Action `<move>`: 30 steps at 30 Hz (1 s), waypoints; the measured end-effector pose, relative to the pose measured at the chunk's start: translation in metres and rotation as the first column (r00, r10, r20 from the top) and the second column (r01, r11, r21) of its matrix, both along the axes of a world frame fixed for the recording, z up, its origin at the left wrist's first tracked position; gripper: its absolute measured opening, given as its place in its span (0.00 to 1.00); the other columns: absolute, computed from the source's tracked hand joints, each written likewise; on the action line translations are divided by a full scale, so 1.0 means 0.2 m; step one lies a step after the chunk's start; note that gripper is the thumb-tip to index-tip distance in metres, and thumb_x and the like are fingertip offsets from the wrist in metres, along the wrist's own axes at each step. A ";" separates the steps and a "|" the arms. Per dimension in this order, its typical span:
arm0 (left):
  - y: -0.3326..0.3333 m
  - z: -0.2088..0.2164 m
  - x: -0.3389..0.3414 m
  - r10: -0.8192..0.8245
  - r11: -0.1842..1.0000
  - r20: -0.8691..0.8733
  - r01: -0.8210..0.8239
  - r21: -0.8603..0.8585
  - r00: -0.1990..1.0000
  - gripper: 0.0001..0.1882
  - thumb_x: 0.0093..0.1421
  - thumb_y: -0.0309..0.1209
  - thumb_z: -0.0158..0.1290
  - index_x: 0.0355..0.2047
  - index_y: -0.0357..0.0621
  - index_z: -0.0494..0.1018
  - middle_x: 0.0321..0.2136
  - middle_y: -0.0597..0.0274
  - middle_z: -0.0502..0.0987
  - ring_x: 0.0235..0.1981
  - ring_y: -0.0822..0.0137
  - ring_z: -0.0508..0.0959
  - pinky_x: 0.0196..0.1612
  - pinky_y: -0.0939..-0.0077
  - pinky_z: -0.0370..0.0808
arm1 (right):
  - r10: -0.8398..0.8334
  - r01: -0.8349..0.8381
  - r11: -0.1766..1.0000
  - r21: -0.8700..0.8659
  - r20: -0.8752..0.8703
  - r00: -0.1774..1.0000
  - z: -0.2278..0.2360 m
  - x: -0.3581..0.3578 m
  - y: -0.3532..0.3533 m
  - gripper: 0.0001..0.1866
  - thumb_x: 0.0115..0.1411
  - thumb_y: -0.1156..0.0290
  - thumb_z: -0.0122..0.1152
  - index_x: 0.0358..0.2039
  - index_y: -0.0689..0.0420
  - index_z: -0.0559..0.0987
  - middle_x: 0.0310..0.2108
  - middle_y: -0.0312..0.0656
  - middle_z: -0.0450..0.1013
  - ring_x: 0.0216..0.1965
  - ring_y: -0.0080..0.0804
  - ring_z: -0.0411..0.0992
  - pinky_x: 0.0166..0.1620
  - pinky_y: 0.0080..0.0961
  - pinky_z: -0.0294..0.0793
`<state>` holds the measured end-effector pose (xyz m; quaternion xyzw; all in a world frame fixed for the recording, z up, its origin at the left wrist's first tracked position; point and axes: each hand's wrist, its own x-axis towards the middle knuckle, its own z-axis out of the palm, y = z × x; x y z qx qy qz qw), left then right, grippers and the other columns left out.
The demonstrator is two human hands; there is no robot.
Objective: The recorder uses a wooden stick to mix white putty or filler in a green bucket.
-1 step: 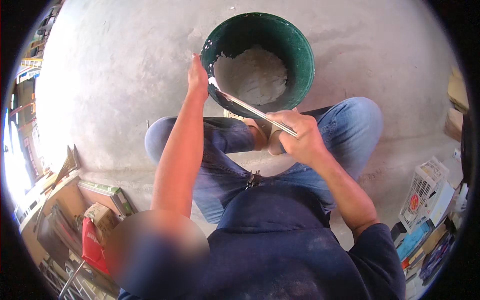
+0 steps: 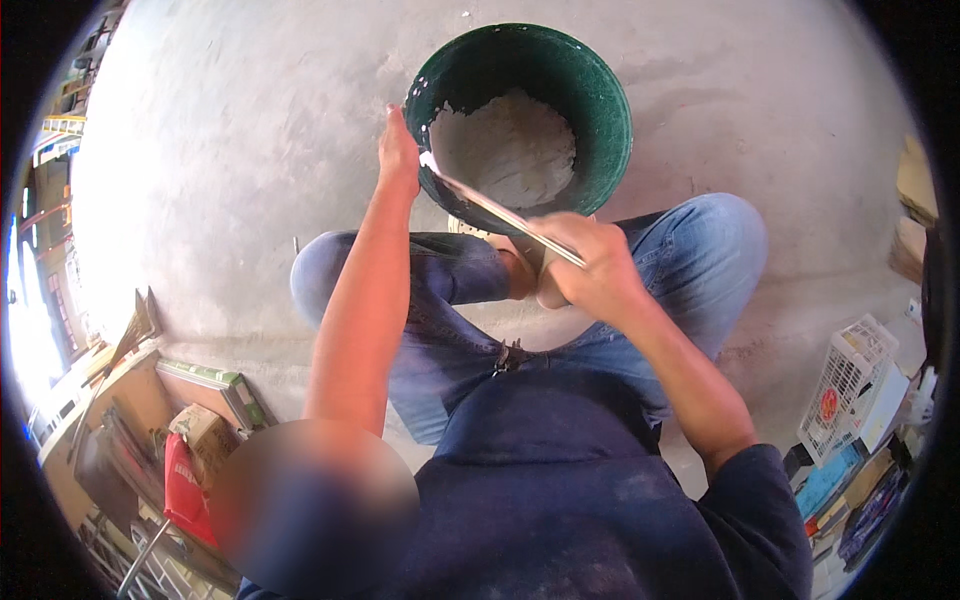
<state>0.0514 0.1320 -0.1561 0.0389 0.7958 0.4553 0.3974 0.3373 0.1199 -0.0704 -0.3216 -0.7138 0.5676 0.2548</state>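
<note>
A dark green bucket (image 2: 615, 110) stands on the floor in front of me, with pale grey-white powder or paste (image 2: 515, 150) in it. My left hand (image 2: 399, 150) is at the bucket's left rim, holding its side; most of its fingers are hidden. In my right hand (image 2: 590, 258), closed around it, is a long, thin, flat tool (image 2: 495, 210) seen nearly edge-on. Its far end touches or overlaps the near left rim, where white material (image 2: 428, 160) sticks. I cannot make out the tool's exact kind.
My bent knees (image 2: 720, 235) flank the bucket's near side, with my feet (image 2: 515, 262) close below it. At the right lies a white plastic crate (image 2: 848, 385) among clutter. Boxes (image 2: 208, 440), a red bag (image 2: 185, 490) and a broom (image 2: 135, 325) are at the lower left.
My right hand and the tool have shifted slightly up and to the left. The bucket and my left hand sit a touch farther right.
</note>
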 end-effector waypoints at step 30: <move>-0.01 -0.09 -0.09 -0.072 0.966 0.114 0.041 0.254 0.991 0.38 0.68 0.59 0.27 0.59 0.38 0.66 0.49 0.54 0.76 0.50 0.60 0.75 0.57 0.64 0.68 | -0.127 0.111 0.953 -0.281 -0.038 0.991 0.04 -0.01 -0.06 0.12 0.55 0.82 0.61 0.41 0.62 0.81 0.35 0.46 0.79 0.30 0.25 0.76 0.38 0.21 0.75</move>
